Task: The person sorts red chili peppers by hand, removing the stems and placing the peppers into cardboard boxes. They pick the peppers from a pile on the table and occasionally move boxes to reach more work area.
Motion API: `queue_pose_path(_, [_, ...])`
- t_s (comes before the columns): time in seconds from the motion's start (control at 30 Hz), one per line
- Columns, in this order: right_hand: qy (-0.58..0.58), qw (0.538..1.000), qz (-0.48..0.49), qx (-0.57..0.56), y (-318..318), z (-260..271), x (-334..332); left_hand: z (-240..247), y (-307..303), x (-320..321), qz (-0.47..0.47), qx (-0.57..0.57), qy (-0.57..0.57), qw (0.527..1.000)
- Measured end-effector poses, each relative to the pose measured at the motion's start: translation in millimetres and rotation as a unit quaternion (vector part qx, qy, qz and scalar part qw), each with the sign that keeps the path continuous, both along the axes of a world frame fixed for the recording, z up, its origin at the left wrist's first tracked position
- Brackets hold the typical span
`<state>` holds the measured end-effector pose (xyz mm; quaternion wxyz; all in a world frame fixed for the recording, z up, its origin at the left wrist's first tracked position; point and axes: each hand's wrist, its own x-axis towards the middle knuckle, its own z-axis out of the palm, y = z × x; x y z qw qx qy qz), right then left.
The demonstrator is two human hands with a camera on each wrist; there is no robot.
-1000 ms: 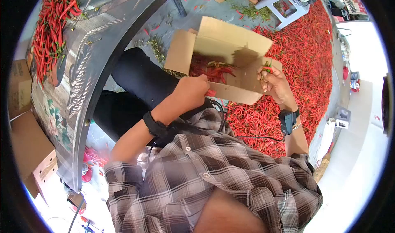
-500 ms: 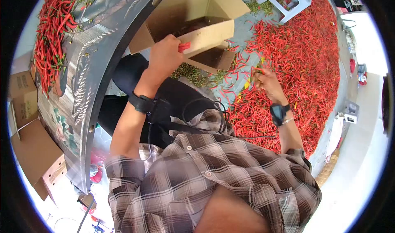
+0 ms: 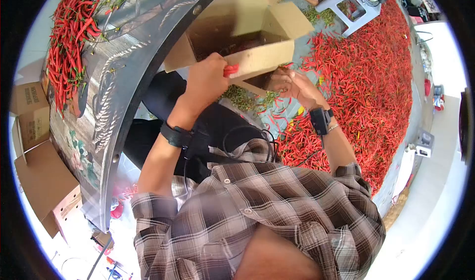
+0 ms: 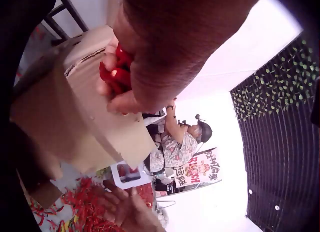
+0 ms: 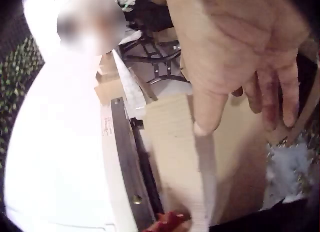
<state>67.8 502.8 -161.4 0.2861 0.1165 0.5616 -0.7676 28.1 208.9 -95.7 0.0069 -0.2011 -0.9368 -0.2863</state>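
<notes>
My left hand (image 3: pixel 208 77) grips several red chili peppers (image 3: pixel 230 70) at the near edge of an open cardboard box (image 3: pixel 269 58). In the left wrist view its thumb and fingers curl round the red chili peppers (image 4: pixel 117 74), with the box wall (image 4: pixel 100 124) right behind. The box tilts over my knees, its inside partly in shadow. By the box's near right side is my right hand (image 3: pixel 292 84). Seen from the right wrist, that hand (image 5: pixel 240 52) has its fingers stretched downward beside the box flap (image 5: pixel 175 147), and no pepper shows in it.
A large heap of red chilies (image 3: pixel 361 92) covers the floor to the right, with a grey plastic stool (image 3: pixel 349 10) at its far edge. Green stems (image 3: pixel 240 99) lie below the box. On the left, a table (image 3: pixel 81 126) bears another chili pile (image 3: pixel 74 42). Another person (image 4: pixel 175 147) sits beyond.
The box has shifted up and left and tilted, my left hand moving along with it. My right hand, earlier with a chili over the heap, has come left to the box.
</notes>
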Motion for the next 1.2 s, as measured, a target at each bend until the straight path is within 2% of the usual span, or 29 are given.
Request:
queue_pose_path(0.03, [-0.014, 0.997, 0.001, -0.081, -1, 2, 2, -2, 3, 2, -0.027, -0.003, 0.011, 1.000])
queue_pose_path(0.1, [-0.009, 0.996, -0.004, -0.085, -2, -2, 6, -6, 9, 7, -0.048, -0.011, 0.024, 0.999])
queue_pose_path(0.17, [-0.092, 0.981, -0.087, -0.146, 5, -16, 9, -3, 16, 12, -0.073, -0.053, -0.044, 0.995])
queue_pose_path(0.2, [-0.103, 0.972, -0.176, -0.118, 3, -20, 13, -2, 18, 14, -0.086, -0.063, -0.044, 0.993])
queue_pose_path(0.3, [-0.136, 0.978, -0.128, -0.098, 15, -18, 17, -3, 22, 18, -0.105, -0.076, -0.052, 0.990])
queue_pose_path(0.43, [-0.108, 0.985, -0.111, -0.079, 11, -5, 17, -4, 21, 15, -0.111, -0.061, -0.053, 0.991])
queue_pose_path(0.5, [-0.108, 0.980, -0.138, -0.094, 8, 3, 9, -4, 22, 14, -0.109, -0.053, -0.059, 0.991])
queue_pose_path(0.57, [-0.053, 0.980, -0.187, -0.049, 4, 11, 0, -2, 21, 15, -0.107, -0.046, -0.062, 0.991])
queue_pose_path(0.63, [-0.007, 0.978, -0.197, -0.072, 8, 18, -14, 9, 19, 16, -0.092, 0.068, -0.032, 0.993])
queue_pose_path(0.67, [0.035, 0.975, -0.212, -0.054, 11, 25, -21, 14, 18, 15, -0.084, 0.058, -0.075, 0.992])
queue_pose_path(0.7, [0.077, 0.970, -0.228, -0.035, 13, 33, -27, 25, 13, 13, -0.079, 0.055, -0.071, 0.993])
queue_pose_path(0.77, [0.081, 0.959, -0.268, 0.047, 21, 40, -38, 49, 1, 10, -0.060, 0.160, -0.053, 0.984])
queue_pose_path(0.8, [0.100, 0.955, -0.273, 0.050, 23, 46, -44, 66, -10, 9, -0.063, 0.224, 0.005, 0.973])
queue_pose_path(0.83, [0.109, 0.935, -0.335, 0.039, 23, 45, -52, 83, -23, 7, -0.045, 0.231, 0.064, 0.970])
queue_pose_path(0.9, [0.115, 0.926, -0.356, 0.046, 30, 57, -62, 102, -52, 7, 0.021, 0.232, 0.157, 0.960])
queue_pose_path(0.93, [0.114, 0.926, -0.357, 0.048, 38, 55, -67, 98, -68, 10, 0.086, 0.296, 0.145, 0.940])
queue_pose_path(0.97, [0.118, 0.928, -0.347, 0.061, 48, 52, -73, 95, -78, 16, 0.203, 0.353, 0.089, 0.909])
queue_pose_path(1.0, [0.123, 0.931, -0.336, 0.075, 55, 48, -80, 94, -86, 20, 0.254, 0.417, 0.061, 0.870])
queue_pose_path(1.03, [0.124, 0.930, -0.338, 0.076, 60, 40, -89, 92, -92, 21, 0.290, 0.428, 0.067, 0.853])
queue_pose_path(1.1, [0.115, 0.930, -0.343, 0.059, 68, 16, -114, 80, -105, 27, 0.307, 0.470, 0.050, 0.826])
queue_pose_path(1.2, [0.089, 0.932, -0.348, 0.053, 83, -39, -165, 78, -99, 24, 0.271, 0.462, 0.103, 0.838])
